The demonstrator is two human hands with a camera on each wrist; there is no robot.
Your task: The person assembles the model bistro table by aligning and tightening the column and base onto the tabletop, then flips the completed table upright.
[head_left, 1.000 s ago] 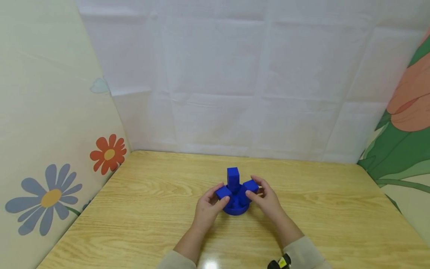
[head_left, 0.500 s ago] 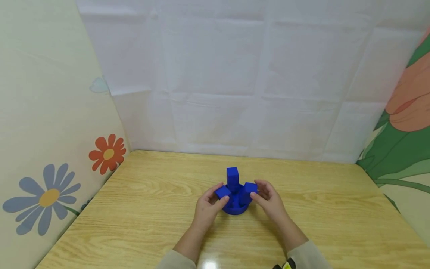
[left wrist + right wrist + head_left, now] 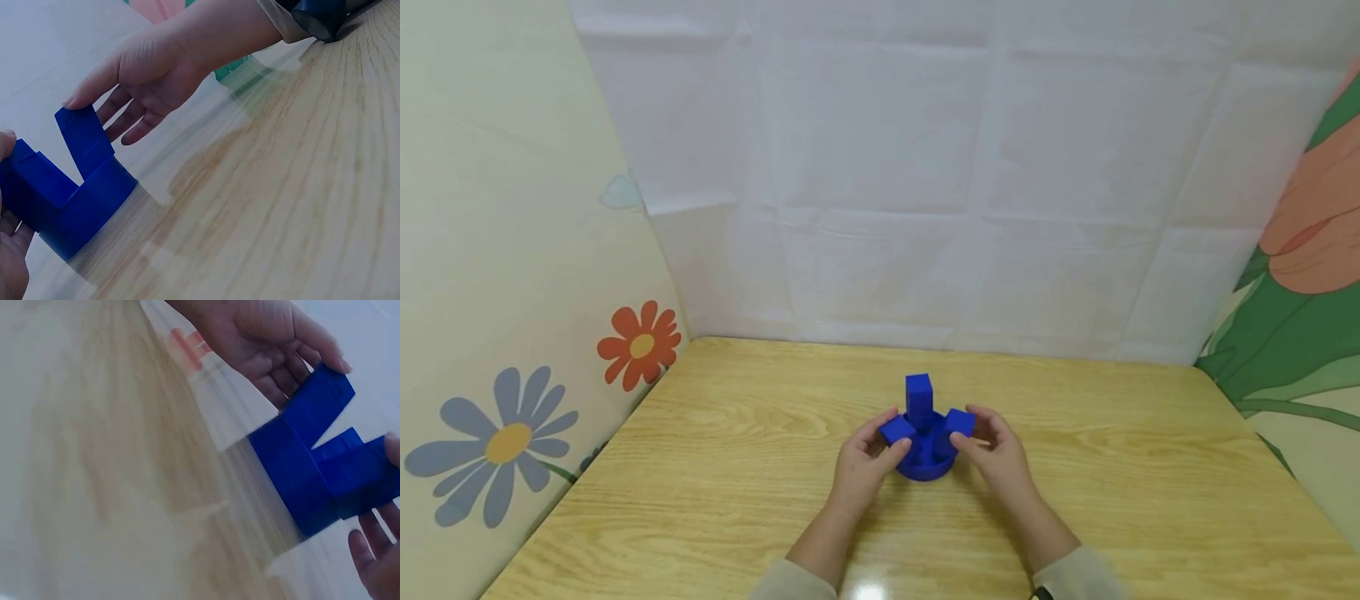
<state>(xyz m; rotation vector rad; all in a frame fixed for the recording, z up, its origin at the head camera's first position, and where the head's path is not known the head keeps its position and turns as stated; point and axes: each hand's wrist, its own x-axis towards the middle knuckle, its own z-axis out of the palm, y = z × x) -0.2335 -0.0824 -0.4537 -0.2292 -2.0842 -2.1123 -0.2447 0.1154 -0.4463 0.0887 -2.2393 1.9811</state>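
A blue round plastic base (image 3: 923, 472) stands on the table with three square blue posts rising from it. The back post (image 3: 919, 400) is upright and untouched. The left post (image 3: 898, 430) and right post (image 3: 961, 422) lean outward. My left hand (image 3: 861, 468) pinches the top of the left post between thumb and fingers. Across from it, my right hand (image 3: 1006, 462) grips the right post, thumb on its near side. In the left wrist view the base's side wall (image 3: 94, 209) sits flat on the wood. Part of the left hand (image 3: 11, 262) is cut off there.
The wooden table (image 3: 760, 467) spreads around the base. Behind it hangs a creased white cloth (image 3: 880, 183). Flower-printed panels stand on the left (image 3: 512, 250) and right sides.
The right hand has shifted slightly on the right post, which swung a little more upright and then leaned outward again. My left hand and the base stay nearly in place.
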